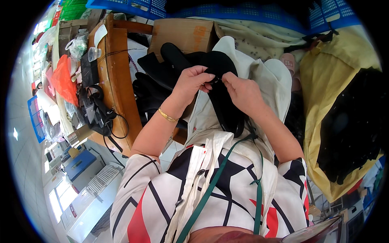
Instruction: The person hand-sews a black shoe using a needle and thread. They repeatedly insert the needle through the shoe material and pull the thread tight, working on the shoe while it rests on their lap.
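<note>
Over my lap I hold a black, soft-looking padded piece [223,60] between both hands. My left hand [193,84], with a gold bangle at the wrist, is closed, its thumb and fingers pinching the piece's edge. Close beside it, my right hand [245,94] is closed on the same piece, fingers bent. Something small and shiny shows between the fingertips, too small to name. A long black part hangs from my hands toward my waist. More black padded pieces [172,56] lie in a pile left of my hands. White cloth [273,83] covers my knees.
A cardboard box [182,35] stands beyond the pile. On the left is a wooden table [107,65] with bags and a corded black device [97,111]. At right, a yellow sack [314,101] holds black material. Blue plastic crates [251,12] line the far side. A green cord [210,186] hangs at my chest.
</note>
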The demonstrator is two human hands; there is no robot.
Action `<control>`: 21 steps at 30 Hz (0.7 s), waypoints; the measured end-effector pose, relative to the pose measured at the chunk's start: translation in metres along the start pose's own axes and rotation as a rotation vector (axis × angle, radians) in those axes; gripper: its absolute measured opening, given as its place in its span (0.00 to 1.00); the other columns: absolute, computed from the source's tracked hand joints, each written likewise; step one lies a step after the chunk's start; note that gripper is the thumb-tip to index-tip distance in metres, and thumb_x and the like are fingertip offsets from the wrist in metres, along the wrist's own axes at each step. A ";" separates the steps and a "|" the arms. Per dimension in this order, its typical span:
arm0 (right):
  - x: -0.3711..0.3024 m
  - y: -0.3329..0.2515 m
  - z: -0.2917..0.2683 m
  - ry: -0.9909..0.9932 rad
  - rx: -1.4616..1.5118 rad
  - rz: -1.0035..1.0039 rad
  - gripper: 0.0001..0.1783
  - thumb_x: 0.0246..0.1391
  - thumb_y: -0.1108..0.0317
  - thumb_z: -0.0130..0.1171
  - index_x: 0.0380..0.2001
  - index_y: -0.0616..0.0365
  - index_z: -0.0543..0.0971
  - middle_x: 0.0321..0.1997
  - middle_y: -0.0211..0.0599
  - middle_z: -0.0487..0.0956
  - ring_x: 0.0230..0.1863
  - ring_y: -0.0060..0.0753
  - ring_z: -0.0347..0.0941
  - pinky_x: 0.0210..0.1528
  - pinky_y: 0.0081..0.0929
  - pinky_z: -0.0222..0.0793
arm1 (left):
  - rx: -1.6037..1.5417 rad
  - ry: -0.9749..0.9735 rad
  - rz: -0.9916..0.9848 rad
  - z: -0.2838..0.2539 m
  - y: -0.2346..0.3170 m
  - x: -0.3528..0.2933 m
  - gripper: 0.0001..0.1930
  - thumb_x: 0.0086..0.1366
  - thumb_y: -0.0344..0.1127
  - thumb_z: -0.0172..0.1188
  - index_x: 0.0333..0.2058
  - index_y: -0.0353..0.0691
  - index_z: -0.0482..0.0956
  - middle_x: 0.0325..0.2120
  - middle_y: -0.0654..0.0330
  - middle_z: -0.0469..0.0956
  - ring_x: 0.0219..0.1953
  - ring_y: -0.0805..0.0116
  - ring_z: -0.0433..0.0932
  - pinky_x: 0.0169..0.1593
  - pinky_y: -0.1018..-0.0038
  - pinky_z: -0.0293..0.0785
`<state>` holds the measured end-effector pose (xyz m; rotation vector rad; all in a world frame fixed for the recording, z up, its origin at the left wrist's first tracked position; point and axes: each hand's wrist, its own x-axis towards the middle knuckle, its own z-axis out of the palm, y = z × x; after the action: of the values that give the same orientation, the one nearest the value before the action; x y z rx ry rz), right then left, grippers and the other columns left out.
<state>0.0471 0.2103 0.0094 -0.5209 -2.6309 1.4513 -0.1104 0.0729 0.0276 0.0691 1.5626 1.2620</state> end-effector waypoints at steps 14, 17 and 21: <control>-0.001 0.005 0.004 0.025 0.074 -0.037 0.04 0.61 0.70 0.51 0.38 0.54 0.71 0.28 0.44 0.80 0.31 0.53 0.77 0.30 0.47 0.70 | -0.092 -0.070 -0.070 -0.007 -0.004 0.006 0.04 0.65 0.31 0.58 0.33 0.38 0.79 0.27 0.63 0.80 0.24 0.75 0.78 0.31 0.78 0.76; -0.001 0.005 0.009 0.055 0.048 -0.046 0.04 0.60 0.70 0.52 0.38 0.54 0.71 0.27 0.44 0.79 0.30 0.53 0.77 0.29 0.47 0.70 | -0.133 -0.084 -0.106 -0.006 -0.003 0.006 0.04 0.64 0.31 0.59 0.33 0.39 0.79 0.26 0.63 0.79 0.24 0.74 0.78 0.30 0.78 0.75; 0.001 0.004 0.015 0.132 0.059 -0.058 0.04 0.60 0.71 0.52 0.38 0.53 0.70 0.26 0.45 0.79 0.29 0.53 0.77 0.28 0.47 0.70 | -0.210 -0.181 -0.111 -0.013 -0.009 0.013 0.04 0.65 0.30 0.58 0.35 0.38 0.79 0.27 0.62 0.80 0.24 0.74 0.78 0.29 0.78 0.75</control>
<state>0.0436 0.2001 -0.0020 -0.5120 -2.4737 1.4209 -0.1211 0.0683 0.0105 -0.0369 1.2568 1.2875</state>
